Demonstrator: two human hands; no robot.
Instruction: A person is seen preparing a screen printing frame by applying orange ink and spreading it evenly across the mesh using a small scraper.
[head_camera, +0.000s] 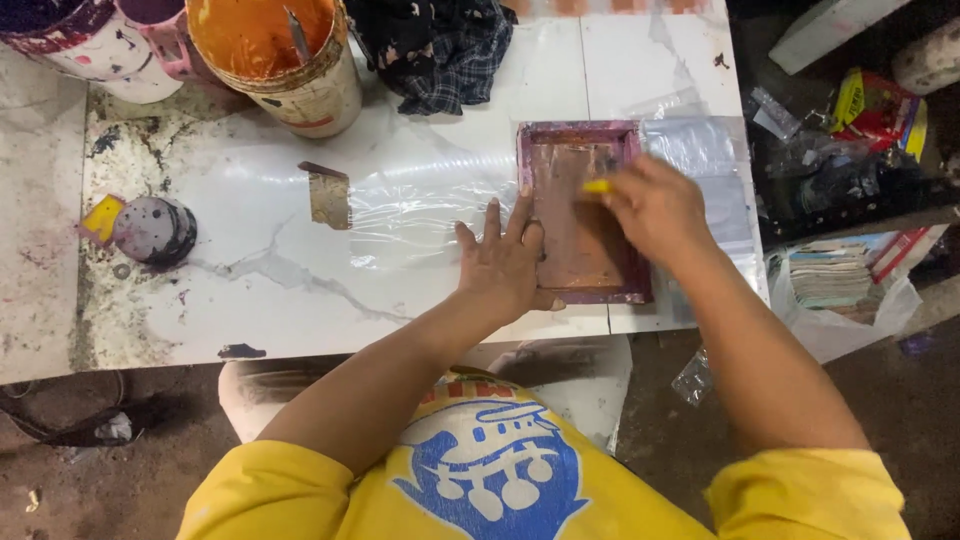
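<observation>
Left hand (503, 265) flat, fingers spread, holding nothing, pressing the near-left edge of the small purple-stained wooden printing frame (583, 210). Frame's long axis runs away from the person. Right hand (652, 208), fingers closed around a small yellow scraper (598, 185), rests on the mesh. Clear plastic sheet (420, 205) under the frame on the white marble-patterned surface (260, 270). Beyond: orange paint bucket (275, 55), dark checked cloth (430, 45).

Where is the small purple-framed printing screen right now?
In the head view the purple-framed screen lies flat on the white table, right of centre, over clear plastic sheets, with the left hand pressing its left edge.
</observation>
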